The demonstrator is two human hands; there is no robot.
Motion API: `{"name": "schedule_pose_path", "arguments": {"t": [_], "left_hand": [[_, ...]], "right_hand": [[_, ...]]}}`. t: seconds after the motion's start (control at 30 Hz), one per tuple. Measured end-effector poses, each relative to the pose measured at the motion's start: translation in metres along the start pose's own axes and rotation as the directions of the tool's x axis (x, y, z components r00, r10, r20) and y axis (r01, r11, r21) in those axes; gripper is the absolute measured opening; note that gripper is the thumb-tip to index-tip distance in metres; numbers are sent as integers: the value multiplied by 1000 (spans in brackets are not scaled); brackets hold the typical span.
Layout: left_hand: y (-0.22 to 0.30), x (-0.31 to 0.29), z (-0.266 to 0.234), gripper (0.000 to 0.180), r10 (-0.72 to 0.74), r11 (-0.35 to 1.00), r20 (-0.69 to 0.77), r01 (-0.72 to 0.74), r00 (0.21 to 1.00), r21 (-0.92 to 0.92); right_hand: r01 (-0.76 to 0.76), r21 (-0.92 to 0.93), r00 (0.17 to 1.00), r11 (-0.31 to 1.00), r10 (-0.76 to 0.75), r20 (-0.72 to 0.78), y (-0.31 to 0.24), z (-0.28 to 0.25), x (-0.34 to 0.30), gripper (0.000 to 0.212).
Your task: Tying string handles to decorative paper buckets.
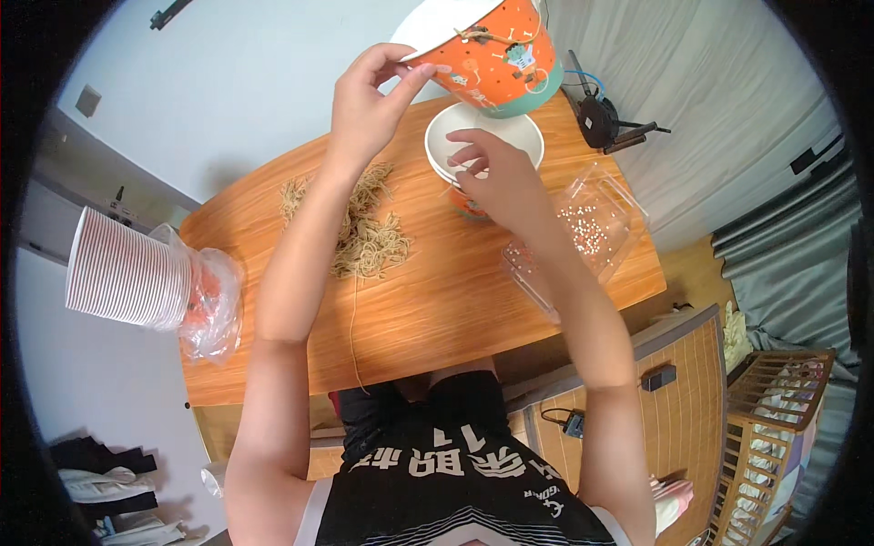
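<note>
My left hand (369, 100) is raised above the wooden table (437, 309) and pinches the rim of an orange paper bucket (496, 50) with a white inside, tilted in the air. A thin string handle crosses its side. My right hand (496, 177) hovers lower, fingers curled, over a stack of white-lined paper buckets (510, 127) standing on the table; whether it pinches something small I cannot tell. A heap of tan strings (369, 232) lies on the table under my left forearm.
An open clear plastic box (592, 227) with small beads lies at the table's right. A sleeve of stacked paper buckets in a plastic bag (137, 273) lies at the left edge. A black device (601, 118) sits at the far right corner. A wooden crib (774, 409) stands lower right.
</note>
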State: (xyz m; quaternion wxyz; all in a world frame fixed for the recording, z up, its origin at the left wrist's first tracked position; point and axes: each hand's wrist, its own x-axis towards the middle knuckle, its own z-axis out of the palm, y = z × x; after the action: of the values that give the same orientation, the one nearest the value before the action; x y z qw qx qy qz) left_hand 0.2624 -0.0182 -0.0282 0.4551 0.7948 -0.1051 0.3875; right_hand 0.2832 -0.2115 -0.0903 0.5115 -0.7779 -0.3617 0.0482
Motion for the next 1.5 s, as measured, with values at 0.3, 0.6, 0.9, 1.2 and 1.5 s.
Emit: {"name": "schedule_pose_path", "arguments": {"t": [0.3,0.6,0.9,1.2,1.5], "left_hand": [[5,-1,-19,21,38,999,-57,-39,998,-7],[12,0,-15,24,5,996,92,3,996,-86],[-5,-9,-4,20,-87,991,261,111,961,-79],[-3,-2,-12,23,-81,986,285,118,955,-118],[-4,1,-20,20,136,981,464,-184,876,60]], "right_hand": [[-53,8,939,999,53,-340,-5,-3,-11,23],[24,-646,924,763,-263,-277,-15,75,-11,30],[143,-593,925,792,-320,-205,-16,86,-1,36],[406,-346,835,846,-497,-236,-19,89,12,28],[470,-509,700,721,-656,-282,-20,90,25,19]]}}
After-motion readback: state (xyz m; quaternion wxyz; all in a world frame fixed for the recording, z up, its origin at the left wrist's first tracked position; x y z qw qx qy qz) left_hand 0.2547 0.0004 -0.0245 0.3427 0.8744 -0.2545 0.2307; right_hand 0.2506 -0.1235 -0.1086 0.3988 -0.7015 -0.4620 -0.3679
